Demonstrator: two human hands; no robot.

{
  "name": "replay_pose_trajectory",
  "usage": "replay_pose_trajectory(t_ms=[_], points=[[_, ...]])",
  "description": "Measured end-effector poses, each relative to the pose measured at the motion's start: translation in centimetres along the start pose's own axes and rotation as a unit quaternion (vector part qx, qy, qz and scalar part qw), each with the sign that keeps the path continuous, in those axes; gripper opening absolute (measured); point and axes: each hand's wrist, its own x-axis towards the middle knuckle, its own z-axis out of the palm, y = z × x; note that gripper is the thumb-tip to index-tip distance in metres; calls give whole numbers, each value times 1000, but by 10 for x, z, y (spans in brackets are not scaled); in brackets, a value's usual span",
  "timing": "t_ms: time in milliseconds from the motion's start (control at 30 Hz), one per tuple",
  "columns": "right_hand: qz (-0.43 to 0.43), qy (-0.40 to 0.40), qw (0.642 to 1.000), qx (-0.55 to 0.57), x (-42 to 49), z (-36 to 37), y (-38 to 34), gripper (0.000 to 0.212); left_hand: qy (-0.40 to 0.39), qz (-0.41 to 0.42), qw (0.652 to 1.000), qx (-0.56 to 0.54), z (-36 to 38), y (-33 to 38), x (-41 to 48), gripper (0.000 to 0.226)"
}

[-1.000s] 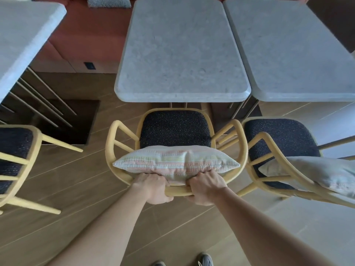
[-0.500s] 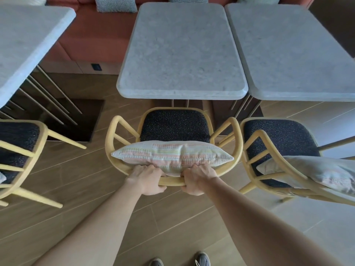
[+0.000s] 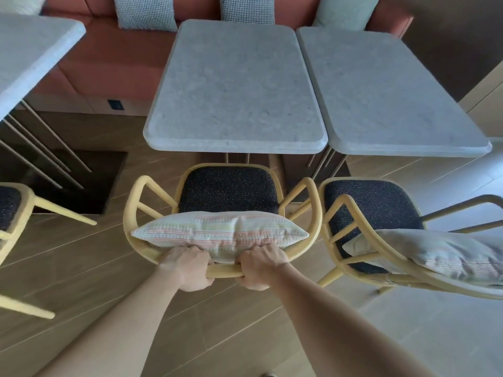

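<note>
A yellow wooden armchair with a dark speckled seat stands in front of a grey stone table, its seat front just under the table's near edge. A striped white cushion leans against the chair's back. My left hand and my right hand both grip the curved top rail of the backrest, side by side, fingers wrapped round it under the cushion.
A second like chair with a pale cushion stands close on the right, before a second grey table. A third chair and table are at left. A red bench with cushions runs along the back. The floor is wood.
The chair has moved forward toward the table, with both hands still gripping its back rail. The view has shifted forward so more of the bench shows.
</note>
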Motion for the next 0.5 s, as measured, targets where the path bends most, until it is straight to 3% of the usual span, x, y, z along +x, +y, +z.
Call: replay_pose_trajectory(t_ms=[500], points=[[4,4,1000,28,-59,31,-24,28,56,37,997,24,50,25,-43,52]])
